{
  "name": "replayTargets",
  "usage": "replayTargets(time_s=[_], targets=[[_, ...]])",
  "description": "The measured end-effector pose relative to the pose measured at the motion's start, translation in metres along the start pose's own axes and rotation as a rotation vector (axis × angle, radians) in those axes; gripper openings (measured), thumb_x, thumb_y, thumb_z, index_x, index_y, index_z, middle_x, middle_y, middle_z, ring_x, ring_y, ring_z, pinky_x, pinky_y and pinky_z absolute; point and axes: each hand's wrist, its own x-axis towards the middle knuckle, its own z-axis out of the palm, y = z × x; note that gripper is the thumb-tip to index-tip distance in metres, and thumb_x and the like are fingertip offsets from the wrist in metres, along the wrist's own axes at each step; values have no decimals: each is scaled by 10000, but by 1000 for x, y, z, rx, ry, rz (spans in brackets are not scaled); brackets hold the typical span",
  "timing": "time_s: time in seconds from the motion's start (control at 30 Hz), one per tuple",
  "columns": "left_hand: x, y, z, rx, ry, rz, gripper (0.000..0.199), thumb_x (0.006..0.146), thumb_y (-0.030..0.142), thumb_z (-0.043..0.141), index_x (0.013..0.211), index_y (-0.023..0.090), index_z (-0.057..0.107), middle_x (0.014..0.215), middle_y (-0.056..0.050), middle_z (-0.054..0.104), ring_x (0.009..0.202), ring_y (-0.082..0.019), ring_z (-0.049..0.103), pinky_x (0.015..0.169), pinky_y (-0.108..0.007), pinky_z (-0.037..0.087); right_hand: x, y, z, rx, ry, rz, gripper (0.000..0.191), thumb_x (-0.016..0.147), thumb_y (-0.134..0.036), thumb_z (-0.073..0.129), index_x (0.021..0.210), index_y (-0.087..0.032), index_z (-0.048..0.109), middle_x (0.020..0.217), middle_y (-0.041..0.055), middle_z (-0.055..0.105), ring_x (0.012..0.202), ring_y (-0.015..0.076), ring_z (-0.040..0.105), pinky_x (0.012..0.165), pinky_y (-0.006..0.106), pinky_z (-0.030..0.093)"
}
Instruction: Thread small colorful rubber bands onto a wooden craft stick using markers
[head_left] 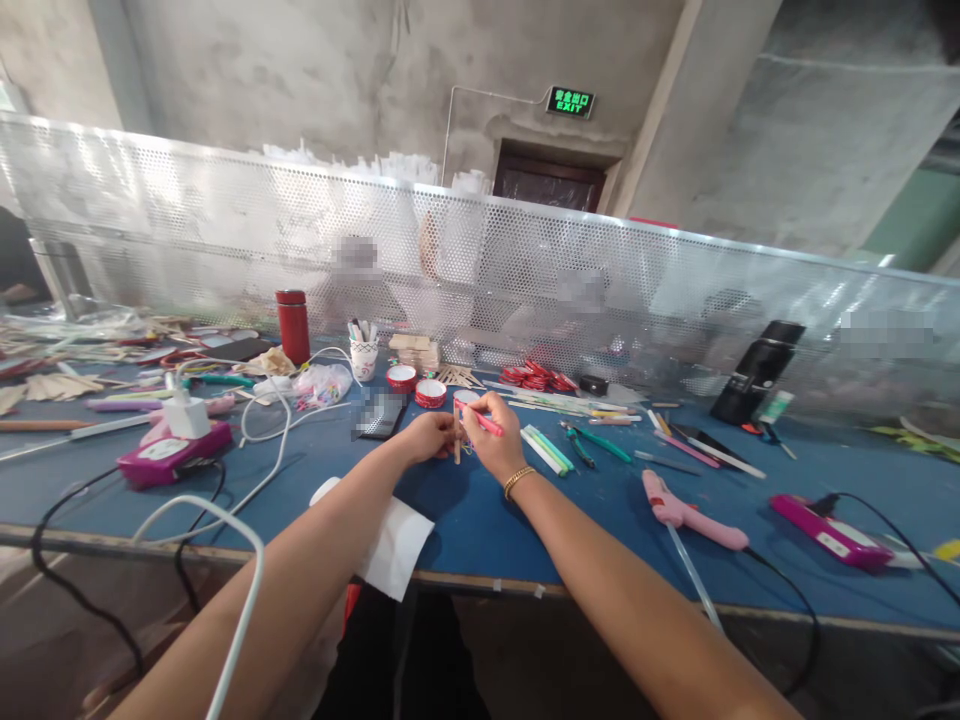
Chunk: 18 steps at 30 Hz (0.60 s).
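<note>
Red pen and wooden stick meet mid-desk

The right hand [496,437] pinches a red pen [489,422] between its fingers, the pen slanting toward the left hand [433,438]. The left fingers pinch a small wooden stick [457,447], which points toward the front edge of the desk [480,525]. Both things are near the middle of the desk, back from that edge. A red-rimmed round piece [466,397] sits just beyond the hands; whether the fingers touch it, I cannot tell.

Left of it, toward the back edge, stand two red-rimmed tubs [430,393], with a black phone [382,415] nearer the left hand. To the right lie pale white and green sticks [547,450], then green-handled pliers [606,443]. A pink glue gun [694,515] rests near the front edge, farther right. White paper [399,545] overhangs the front edge beneath the left forearm. A perforated metal screen [420,260] runs along the back edge.
</note>
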Motion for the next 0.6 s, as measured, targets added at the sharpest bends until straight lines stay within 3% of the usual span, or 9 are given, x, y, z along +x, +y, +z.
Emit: replayTargets(time_s=[0.6], targets=[[1,-2,-1,11,-11,10,292,652,380,745,695,152,568,580,18,587,546,-102,553,525,-215,419,0,1,0,-11,18,0,83,837,-250,528,767,-211,547,731,-1,610,715,156,586,696,271,456]])
